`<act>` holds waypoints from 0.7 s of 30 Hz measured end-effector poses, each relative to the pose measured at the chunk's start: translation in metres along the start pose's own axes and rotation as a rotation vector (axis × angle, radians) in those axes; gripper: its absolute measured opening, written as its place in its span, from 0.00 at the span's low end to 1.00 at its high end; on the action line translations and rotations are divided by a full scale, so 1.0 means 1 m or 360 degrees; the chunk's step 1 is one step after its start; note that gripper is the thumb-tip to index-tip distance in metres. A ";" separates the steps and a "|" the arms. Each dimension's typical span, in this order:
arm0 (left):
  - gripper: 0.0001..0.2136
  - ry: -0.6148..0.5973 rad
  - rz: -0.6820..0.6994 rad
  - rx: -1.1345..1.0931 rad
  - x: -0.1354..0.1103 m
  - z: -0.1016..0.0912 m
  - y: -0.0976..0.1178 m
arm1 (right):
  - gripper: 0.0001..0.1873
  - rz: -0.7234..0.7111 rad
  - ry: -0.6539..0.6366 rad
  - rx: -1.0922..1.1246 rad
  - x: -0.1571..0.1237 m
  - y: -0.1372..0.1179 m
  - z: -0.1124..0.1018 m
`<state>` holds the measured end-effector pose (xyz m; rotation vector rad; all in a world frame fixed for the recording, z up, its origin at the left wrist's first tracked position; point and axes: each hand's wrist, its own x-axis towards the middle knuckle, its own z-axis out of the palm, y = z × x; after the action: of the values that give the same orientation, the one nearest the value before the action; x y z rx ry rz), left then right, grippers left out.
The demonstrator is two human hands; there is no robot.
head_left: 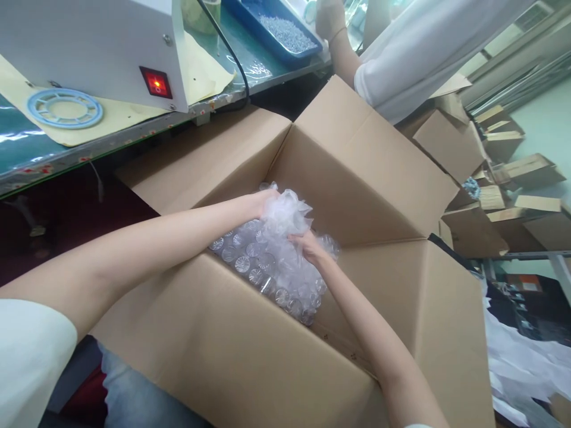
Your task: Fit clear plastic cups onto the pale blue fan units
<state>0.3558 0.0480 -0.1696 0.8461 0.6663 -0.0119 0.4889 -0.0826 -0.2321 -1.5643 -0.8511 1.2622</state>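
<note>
A large open cardboard box point(250, 333) stands before me, its flaps spread outward. Inside it, several clear round plastic pieces point(243, 263) are packed side by side, partly covered by a thin clear plastic bag point(288, 217). The bag's upper part is bunched up between my hands. My left hand point(266, 201) is closed on the far left side of the bunch, its fingers mostly hidden behind the plastic. On the near right side, my right hand point(307, 245) pinches the same bag with its fingers closed.
To the upper left, a white machine with a lit red switch point(156, 82) sits on a green-topped table. Beside it lie a light blue ring point(65, 108) and a blue tray point(279, 30) of small pieces. Another person's white sleeve point(410, 53) is at the top. More cardboard boxes point(450, 142) stand right.
</note>
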 end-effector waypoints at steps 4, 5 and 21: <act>0.09 0.0179 0.0046 0.0108 -0.002 0.005 0.001 | 0.16 0.0010 0.0092 0.0094 0.008 0.008 0.011; 0.08 0.0223 0.0065 0.0151 -0.003 0.005 0.001 | 0.15 0.0018 0.0114 0.0105 0.009 0.009 0.013; 0.09 0.1094 0.0737 0.1205 -0.029 -0.004 0.010 | 0.18 -0.0054 -0.0094 -0.0597 0.027 0.022 0.042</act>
<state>0.3326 0.0504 -0.1488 1.7584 1.1170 0.4910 0.4535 -0.0554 -0.2639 -1.8003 -1.2005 1.1760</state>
